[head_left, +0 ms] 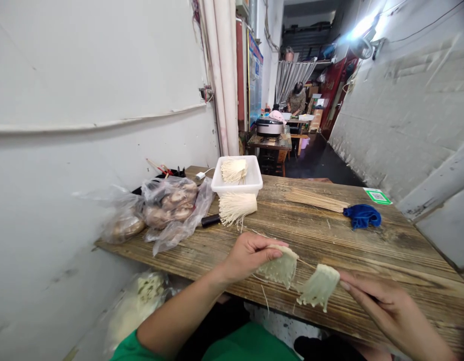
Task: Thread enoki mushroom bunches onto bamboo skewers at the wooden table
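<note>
My left hand [254, 255] is closed, thumb and fingers pinching the top of a flat bunch of enoki mushrooms [280, 268]. A thin wooden skewer [307, 262] runs from this bunch to a second enoki bunch [320, 286] on the right. My right hand [378, 296] is pinched at the right edge of that second bunch, where the skewer's end is hidden by the fingers. Both bunches hang down over the front of the wooden table. Beyond my left hand lies a larger enoki clump [238, 208], with a black handle [210, 220] beside it.
A white plastic tub [237, 188] holds more enoki. Bare skewers [316, 199] lie by a blue cloth [362, 216]. Bags of brown mushrooms [172, 203] stand at the left by the wall. In the back, a person [296, 103] is at another table.
</note>
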A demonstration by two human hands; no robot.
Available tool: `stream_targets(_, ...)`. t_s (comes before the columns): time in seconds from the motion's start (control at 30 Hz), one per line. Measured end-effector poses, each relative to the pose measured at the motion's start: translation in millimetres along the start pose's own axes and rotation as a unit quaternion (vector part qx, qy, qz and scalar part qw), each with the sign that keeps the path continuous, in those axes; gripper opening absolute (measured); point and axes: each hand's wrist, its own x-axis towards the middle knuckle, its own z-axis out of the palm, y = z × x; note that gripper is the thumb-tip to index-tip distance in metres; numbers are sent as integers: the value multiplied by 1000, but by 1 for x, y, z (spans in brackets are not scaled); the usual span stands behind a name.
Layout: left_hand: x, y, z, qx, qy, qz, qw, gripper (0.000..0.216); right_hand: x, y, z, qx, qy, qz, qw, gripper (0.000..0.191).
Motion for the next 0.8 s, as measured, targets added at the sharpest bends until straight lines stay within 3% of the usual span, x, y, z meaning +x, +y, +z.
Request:
stream_targets(0.2,-2,7,2,-18,-6,-28,999,32,0,2,-4,12,-1,0,1000,26)
stream_targets(0.33,-6,10,9,33,56,29,997,25,-12,3,0,-17,25,-11,999,31)
stream_targets(0.5,-9,4,16,-7,103,46,994,26,-27,1,5,-25,13,-11,1000,41)
stream_targets(0.8,-11,6,14,3,52,-6,999,38,-14,9,-7,14,-54,12,998,39)
